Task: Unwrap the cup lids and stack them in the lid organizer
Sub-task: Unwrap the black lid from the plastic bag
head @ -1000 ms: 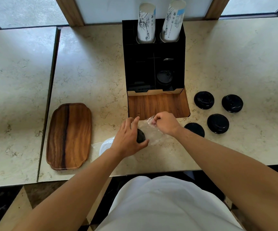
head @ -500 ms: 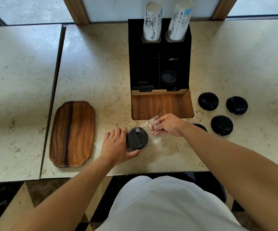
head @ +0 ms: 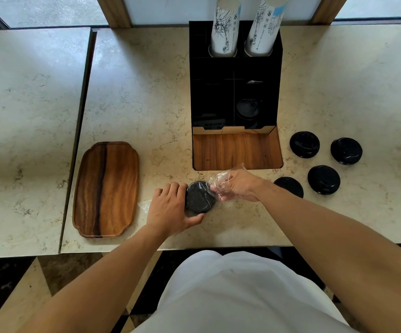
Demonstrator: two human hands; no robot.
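While the left hand [head: 170,207] grips wrapped lids [head: 199,199] and the right hand [head: 239,186] pinches their plastic wrap [head: 221,179], the organizer [head: 235,92] holds one lid stack [head: 247,109].

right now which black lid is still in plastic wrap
The wrapped lid between the left hand and right hand; the four loose lids lie bare.

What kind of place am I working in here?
Probably a café or drinks counter: a black cup-and-lid organizer holding tall sleeves of printed paper cups, loose black plastic cup lids, and a beige marble-look countertop.
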